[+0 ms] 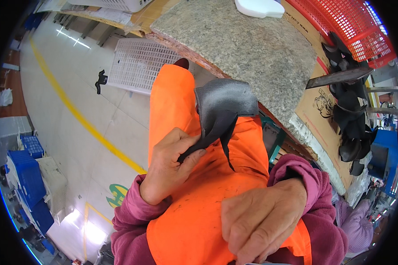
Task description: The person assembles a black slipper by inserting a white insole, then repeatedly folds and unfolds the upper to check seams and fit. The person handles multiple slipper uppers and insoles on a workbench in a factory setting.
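Observation:
My left hand (170,163) pinches the lower corner of a black shoe upper (225,99) between thumb and fingers. The piece looks leathery, with a broad, shiny grey-black upper part and a narrow strip dangling below. It is held above my lap, over an orange apron (194,216). Low in front of my body, my right hand (265,216) is closed with its fingers bent downward, apart from the upper. Whatever its fingertips hold is hidden, though a pale edge shows beneath them at the picture's lower rim.
A stone-topped bench (234,39) spans the front right, bearing a white pad (261,8). Beyond it are a red basket (340,22), a dark metal bar (338,78) and several hanging black pieces (351,115). A white crate (137,62) stands on the floor; blue crates (28,176) stand left.

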{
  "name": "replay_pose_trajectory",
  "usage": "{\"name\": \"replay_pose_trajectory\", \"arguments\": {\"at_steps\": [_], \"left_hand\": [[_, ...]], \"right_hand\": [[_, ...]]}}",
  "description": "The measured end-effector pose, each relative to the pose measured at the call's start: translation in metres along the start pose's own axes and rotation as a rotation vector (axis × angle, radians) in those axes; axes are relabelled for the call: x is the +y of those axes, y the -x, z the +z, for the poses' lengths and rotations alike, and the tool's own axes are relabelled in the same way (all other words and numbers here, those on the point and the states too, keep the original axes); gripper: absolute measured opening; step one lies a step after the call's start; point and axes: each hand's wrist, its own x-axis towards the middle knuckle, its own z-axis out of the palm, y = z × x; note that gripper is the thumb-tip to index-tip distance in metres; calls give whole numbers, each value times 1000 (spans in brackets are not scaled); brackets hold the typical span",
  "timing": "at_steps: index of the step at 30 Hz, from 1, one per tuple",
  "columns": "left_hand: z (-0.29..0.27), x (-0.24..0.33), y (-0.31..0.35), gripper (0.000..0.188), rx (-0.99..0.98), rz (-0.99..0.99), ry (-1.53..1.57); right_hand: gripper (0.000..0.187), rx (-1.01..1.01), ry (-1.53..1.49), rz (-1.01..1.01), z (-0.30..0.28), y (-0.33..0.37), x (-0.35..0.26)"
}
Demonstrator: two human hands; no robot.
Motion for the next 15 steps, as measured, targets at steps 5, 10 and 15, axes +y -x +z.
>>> {"name": "replay_pose_trajectory", "arguments": {"at_steps": [5, 10, 15], "left_hand": [[2, -1, -1, 25, 28, 19, 20], [2, 0, 0, 27, 12, 10, 0], [3, 2, 0, 26, 30, 46, -1]], "right_hand": [[11, -103, 35, 77, -9, -2, -12], [9, -58, -59, 212, -7, -8, -26], [15, -8, -117, -59, 8, -15, -5]]}}
